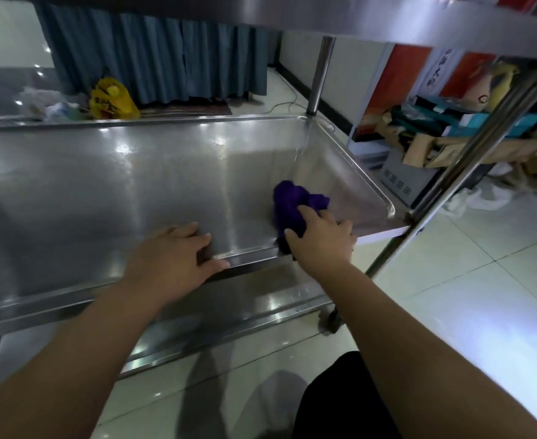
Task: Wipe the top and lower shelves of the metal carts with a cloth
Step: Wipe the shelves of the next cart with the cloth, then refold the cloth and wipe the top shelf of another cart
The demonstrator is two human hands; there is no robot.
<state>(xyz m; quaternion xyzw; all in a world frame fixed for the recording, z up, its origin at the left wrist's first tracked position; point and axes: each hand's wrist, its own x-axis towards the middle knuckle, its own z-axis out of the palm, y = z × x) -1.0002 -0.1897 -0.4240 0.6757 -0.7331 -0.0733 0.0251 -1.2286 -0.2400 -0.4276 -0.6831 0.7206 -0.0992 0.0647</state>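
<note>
A steel cart's middle shelf (140,185) fills the centre of the head view, shiny and bare. A crumpled purple cloth (292,204) lies on its near right part. My right hand (321,236) presses down on the cloth, fingers spread over it. My left hand (178,255) rests on the shelf's front rim, fingers curled over the edge. The cart's top shelf (387,23) hangs overhead. A lower shelf (245,315) shows below the front rim.
Cart posts stand at the back right (319,74) and near right (470,160). A caster (332,321) sits on the tiled floor. Cardboard and boxes (451,134) pile up at right. A yellow bag (112,99) and blue curtain (153,55) lie behind.
</note>
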